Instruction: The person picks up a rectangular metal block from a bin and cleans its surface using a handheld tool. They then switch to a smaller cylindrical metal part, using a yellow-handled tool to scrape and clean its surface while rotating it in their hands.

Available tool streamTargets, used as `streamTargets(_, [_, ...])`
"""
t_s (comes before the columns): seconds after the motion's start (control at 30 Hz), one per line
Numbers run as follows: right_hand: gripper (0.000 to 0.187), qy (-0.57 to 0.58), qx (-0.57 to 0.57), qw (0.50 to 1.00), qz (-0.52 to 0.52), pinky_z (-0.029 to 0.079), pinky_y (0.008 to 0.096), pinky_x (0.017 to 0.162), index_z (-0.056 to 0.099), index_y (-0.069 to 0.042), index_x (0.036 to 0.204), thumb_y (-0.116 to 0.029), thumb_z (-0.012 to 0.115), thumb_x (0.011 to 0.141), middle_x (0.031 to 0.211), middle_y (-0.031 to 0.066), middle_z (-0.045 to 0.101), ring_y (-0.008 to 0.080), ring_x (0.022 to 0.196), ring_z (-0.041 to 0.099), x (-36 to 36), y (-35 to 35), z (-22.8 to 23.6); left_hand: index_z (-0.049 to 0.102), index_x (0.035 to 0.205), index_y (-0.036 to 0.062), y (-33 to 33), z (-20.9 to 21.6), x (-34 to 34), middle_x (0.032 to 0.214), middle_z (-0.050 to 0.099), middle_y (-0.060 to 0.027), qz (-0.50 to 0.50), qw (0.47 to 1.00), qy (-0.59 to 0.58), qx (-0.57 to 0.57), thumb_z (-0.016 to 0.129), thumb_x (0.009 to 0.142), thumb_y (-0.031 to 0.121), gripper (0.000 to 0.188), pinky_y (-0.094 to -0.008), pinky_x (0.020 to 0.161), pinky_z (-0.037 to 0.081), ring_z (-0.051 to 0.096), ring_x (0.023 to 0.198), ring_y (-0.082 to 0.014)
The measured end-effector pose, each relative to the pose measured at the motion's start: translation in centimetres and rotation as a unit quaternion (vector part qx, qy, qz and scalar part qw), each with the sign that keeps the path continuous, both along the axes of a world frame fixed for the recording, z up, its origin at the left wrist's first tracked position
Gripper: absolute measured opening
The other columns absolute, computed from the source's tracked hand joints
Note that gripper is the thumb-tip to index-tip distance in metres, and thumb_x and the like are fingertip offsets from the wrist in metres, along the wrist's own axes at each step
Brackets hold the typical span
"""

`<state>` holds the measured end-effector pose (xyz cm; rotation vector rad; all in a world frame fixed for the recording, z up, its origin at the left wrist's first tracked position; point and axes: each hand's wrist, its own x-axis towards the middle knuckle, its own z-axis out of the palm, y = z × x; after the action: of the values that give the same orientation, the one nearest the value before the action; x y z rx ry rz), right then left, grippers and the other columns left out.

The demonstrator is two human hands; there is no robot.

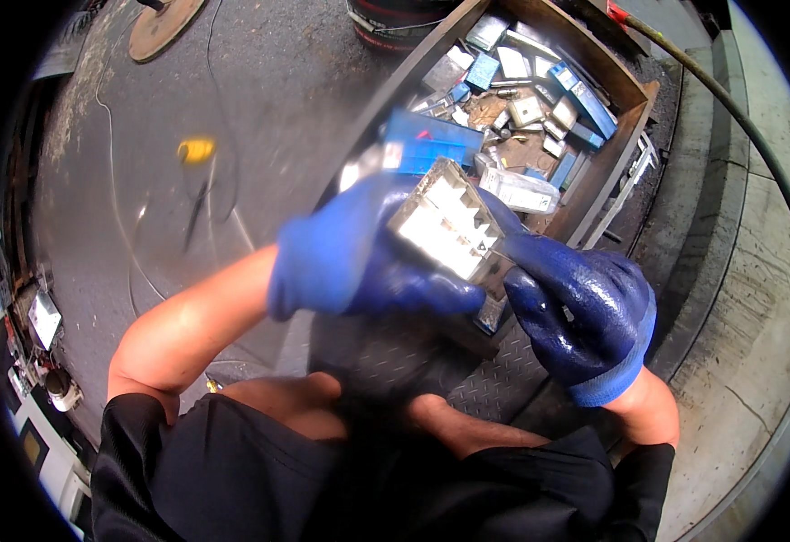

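My left hand (386, 239), in a blue coated work glove, grips a small rectangular case (445, 217) from its left side. The case has a dull grey rim and bright white insides with jagged, stepped shapes along one edge. At its right edge, the gloved fingers of my right hand (576, 298) are drawn together in a pinch. Glare and the glove hide what lies between those fingertips. Just beyond my left hand is a translucent blue plastic box (431, 143), slightly blurred.
A wooden crate (625, 172) ahead holds many small boxes and cases, including a long blue case (583, 98). A dark bucket (404, 23) stands behind it. A yellow object (196, 150) and thin cables lie on the floor at left. A hose (729, 99) arcs along the right.
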<state>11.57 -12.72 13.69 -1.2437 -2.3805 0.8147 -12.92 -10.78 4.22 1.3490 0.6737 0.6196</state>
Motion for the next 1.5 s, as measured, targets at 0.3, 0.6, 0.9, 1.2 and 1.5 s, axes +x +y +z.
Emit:
streamTargets(0.3, [0.038, 0.117, 0.016, 0.993, -0.005, 0.057, 0.0456, 0.069, 0.066, -0.001, 0.125, -0.004, 0.074, 0.087, 0.103, 0.0192, 0.073, 0.0403, 0.081, 0.072, 0.1, -0.1, -0.7, 0.071, 0.129, 0.0084, 0.2, 0.5, -0.6, 0.127, 0.072, -0.0116, -0.021, 0.995, 0.048, 0.082, 0.089, 0.083, 0.024, 0.053, -0.0384, 0.106, 0.052, 0.068, 0.117, -0.0245])
streamTargets(0.6, [0.029, 0.032, 0.011, 0.999, 0.005, 0.057, 0.0380, 0.079, 0.070, 0.000, 0.116, 0.005, 0.069, 0.088, 0.104, 0.0186, 0.075, 0.0346, 0.090, 0.074, -0.4, 0.3, 0.2, 0.071, 0.129, 0.0084, 0.3, 1.2, -0.5, 0.125, 0.073, -0.0108, -0.039, 0.998, 0.029, 0.028, 0.088, 0.084, 0.026, 0.051, -0.0381, 0.106, 0.052, 0.069, 0.114, -0.0238])
streamTargets(0.9, [0.028, 0.043, 0.014, 0.999, 0.009, 0.057, 0.0380, 0.075, 0.071, 0.000, 0.114, 0.005, 0.069, 0.087, 0.103, 0.0186, 0.075, 0.0343, 0.085, 0.074, -0.2, 0.3, -0.5, 0.062, 0.134, -0.0006, 0.1, 0.3, -0.2, 0.122, 0.073, -0.0151, -0.027, 0.999, 0.034, 0.020, 0.091, 0.076, 0.029, 0.071, -0.0370, 0.101, 0.055, 0.071, 0.110, -0.0245])
streamTargets(1.2, [0.027, 0.058, -0.008, 0.998, 0.012, 0.057, 0.0358, 0.075, 0.070, 0.000, 0.116, 0.005, 0.069, 0.090, 0.101, 0.0178, 0.075, 0.0305, 0.082, 0.074, -0.5, 0.5, -0.6, 0.070, 0.129, 0.0076, 0.7, 2.1, -0.3, 0.129, 0.071, -0.0125, -0.045, 0.997, 0.061, -0.005, 0.089, 0.082, 0.028, 0.055, -0.0390, 0.107, 0.051, 0.068, 0.118, -0.0256])
streamTargets(1.5, [0.027, 0.223, -0.385, 0.871, -0.208, 0.051, 0.0232, 0.061, 0.067, 0.001, 0.125, -0.010, 0.064, 0.101, 0.110, 0.0102, 0.073, 0.0107, 0.079, 0.068, -0.6, 0.9, -0.2, 0.064, 0.133, 0.0005, 0.1, 1.2, 0.1, 0.122, 0.074, -0.0155, 0.011, 0.998, 0.058, 0.021, 0.091, 0.079, 0.036, 0.070, -0.0391, 0.102, 0.054, 0.070, 0.111, -0.0268])
